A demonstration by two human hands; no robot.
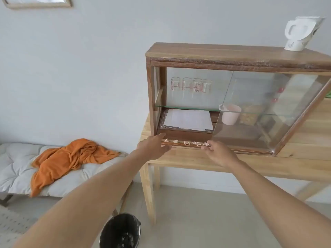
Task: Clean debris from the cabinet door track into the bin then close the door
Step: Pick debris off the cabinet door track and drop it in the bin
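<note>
The bin (pixel 120 231) is sitting on the floor, well below the desk (pixel 180 157). Both hands, left hand (pixel 154 146) spread and right hand (pixel 219 153) loosely curled, are reaching the crumbs (pixel 186 143) in the track (pixel 180 145); swept carelessly, they risk scattering past it.

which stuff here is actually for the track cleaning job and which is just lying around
For the job: crumpled pale paper bits in the wooden door track; sliding glass door; black-lined bin; left hand; right hand.

Lying about: orange cloth; pink plastic cup; white jug.
</note>
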